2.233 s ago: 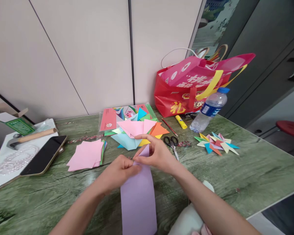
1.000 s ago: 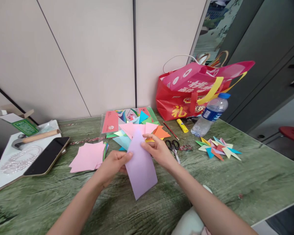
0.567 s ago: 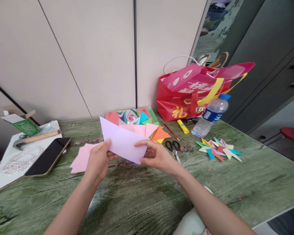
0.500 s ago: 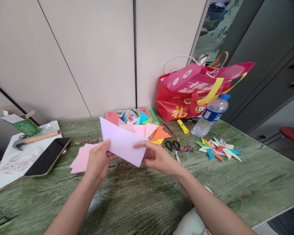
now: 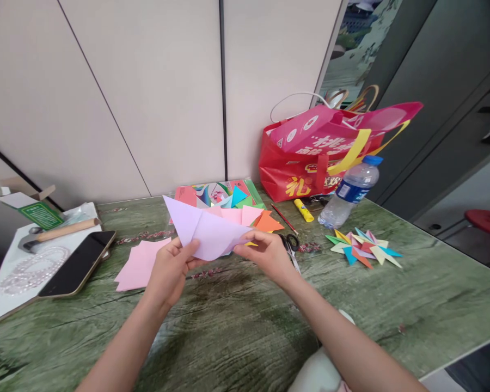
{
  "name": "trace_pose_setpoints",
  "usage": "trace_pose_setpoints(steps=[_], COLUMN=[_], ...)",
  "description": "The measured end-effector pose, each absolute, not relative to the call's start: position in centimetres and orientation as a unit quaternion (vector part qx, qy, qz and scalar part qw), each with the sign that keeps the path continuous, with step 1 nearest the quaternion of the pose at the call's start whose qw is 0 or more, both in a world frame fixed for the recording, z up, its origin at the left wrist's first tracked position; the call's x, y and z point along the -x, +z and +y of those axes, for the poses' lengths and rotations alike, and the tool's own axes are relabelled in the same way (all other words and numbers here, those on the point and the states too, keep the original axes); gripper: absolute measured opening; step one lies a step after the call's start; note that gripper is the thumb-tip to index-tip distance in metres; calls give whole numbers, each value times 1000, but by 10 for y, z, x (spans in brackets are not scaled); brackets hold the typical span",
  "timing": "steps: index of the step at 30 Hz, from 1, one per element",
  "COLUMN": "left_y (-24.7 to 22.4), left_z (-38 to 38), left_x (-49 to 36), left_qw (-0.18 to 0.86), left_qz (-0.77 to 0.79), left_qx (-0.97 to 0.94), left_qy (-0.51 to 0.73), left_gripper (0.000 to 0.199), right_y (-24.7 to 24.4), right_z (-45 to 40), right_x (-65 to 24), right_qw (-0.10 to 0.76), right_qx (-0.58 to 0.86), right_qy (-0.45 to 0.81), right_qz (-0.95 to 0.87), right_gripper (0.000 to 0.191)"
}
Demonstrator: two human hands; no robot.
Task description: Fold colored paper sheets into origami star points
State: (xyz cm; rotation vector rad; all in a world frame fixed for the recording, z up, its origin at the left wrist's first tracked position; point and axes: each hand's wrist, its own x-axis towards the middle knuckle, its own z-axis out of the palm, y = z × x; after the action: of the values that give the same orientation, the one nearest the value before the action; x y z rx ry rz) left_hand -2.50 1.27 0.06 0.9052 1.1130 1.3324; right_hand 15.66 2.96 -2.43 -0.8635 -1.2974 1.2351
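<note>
A lilac sheet of paper (image 5: 212,235) is held up over the table, with a crease running down it and its lower edge curved. My left hand (image 5: 173,261) pinches its lower left part, thumb in front. At the paper's right corner, my right hand (image 5: 265,253) grips it between thumb and fingers. Pink sheets (image 5: 136,265) lie on the table beside my left hand. Behind the lilac paper are folded pink pieces (image 5: 251,214), orange pieces (image 5: 268,222) and a blue piece (image 5: 239,196). Black-handled scissors (image 5: 292,245) lie partly hidden behind my right hand.
On the right stand a water bottle (image 5: 349,193) and a red bag (image 5: 294,169), near a glue stick (image 5: 304,210) and a colourful paper star (image 5: 363,247). A phone (image 5: 79,264), hammer (image 5: 61,231), beads (image 5: 32,269) and green box (image 5: 41,214) are at the left.
The lilac paper's lower corner has turned up and a crease now shows. My left hand has shifted right along its lower edge, and my right hand has moved to its right corner.
</note>
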Motion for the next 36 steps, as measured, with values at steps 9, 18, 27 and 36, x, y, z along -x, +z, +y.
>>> trace_pose_setpoints(steps=[9,18,27,36], left_y=[6,5,12,3], left_z=[0,24,9,6], left_x=[30,60,46,29], left_qw=[638,577,645,568], left_qz=[433,508,434,498], left_qx=[-529,-444,-581,-609], left_qy=[354,460,242,240], left_gripper=[48,36,45,26], right_y=[-27,-22,-18,-22], right_z=[36,32,26,23], right_x=[-162,-162,-158,-156], right_qw=[627,569,510,504], right_qx=[370,377,379,351], right_qy=[524,571,595,596], right_qz=[-442,-456,-492,-517], right_gripper=[26,63,67,65])
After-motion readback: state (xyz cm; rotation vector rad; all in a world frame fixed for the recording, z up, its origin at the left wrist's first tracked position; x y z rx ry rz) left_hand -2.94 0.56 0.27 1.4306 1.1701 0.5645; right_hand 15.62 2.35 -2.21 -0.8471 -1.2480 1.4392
